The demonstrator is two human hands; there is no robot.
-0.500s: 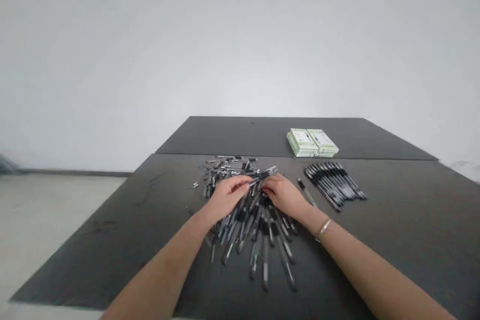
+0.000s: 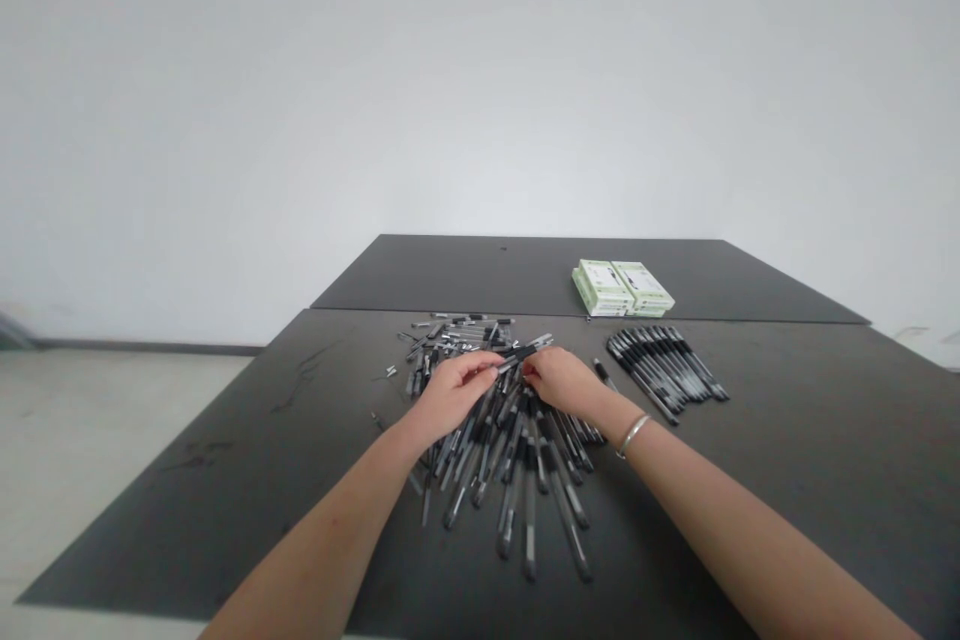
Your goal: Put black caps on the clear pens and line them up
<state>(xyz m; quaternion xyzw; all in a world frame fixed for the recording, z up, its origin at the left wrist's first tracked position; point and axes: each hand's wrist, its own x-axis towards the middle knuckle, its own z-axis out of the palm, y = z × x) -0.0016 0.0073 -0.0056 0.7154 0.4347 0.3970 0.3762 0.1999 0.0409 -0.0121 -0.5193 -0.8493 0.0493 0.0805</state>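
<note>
My left hand point(image 2: 459, 388) is closed around a few pens point(image 2: 526, 350) with clear barrels and black grips, held slantwise above a pile. Close beside their far ends is my right hand point(image 2: 561, 382), its fingers curled down over the pile; what they pinch, if anything, is hidden. Beneath both hands lies the loose pile of pens point(image 2: 480, 465), many fanned toward me and others scattered behind. A bracelet point(image 2: 634, 435) circles my right wrist.
To the right, several pens point(image 2: 667, 365) lie side by side in a slanted row, with a single pen point(image 2: 604, 373) left of them. Stacked white and green boxes point(image 2: 622, 288) stand farther back on the dark table point(image 2: 795, 440). A seam crosses the tabletop.
My right hand has shifted slightly left and its forearm has turned a little. My left hand keeps its pens in nearly the same place.
</note>
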